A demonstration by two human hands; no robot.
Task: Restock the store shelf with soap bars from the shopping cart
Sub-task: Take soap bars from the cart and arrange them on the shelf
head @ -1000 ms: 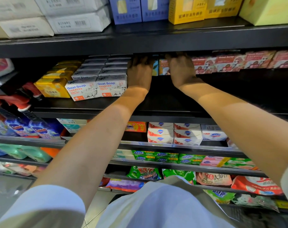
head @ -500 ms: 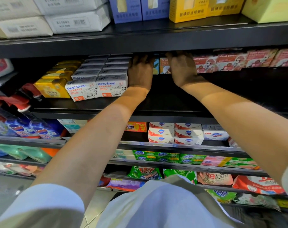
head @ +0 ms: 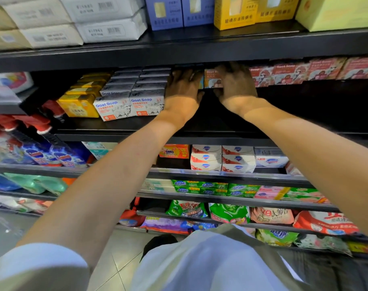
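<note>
Fingers of right hand (head: 234, 84) curled over orange soap box (head: 212, 79) deep on shelf (head: 221, 127); left hand (head: 184, 86) alongside, grip not discernible in shadow. Risk: shoving box askew against pink boxes (head: 288, 71) just right of fingers, or knocking white Goat Soap stack (head: 132, 99) left of them.

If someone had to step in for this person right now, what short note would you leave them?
Left hand: deep in the shelf, on boxes at the back; grip hidden in shadow.
Right hand: fingers over an orange Goat Soap box at the back.
Done: red Goat Soap row runs to the right; white Goat Soap boxes sit left.
Left: bare shelf in front. The cart is out of view.
</note>
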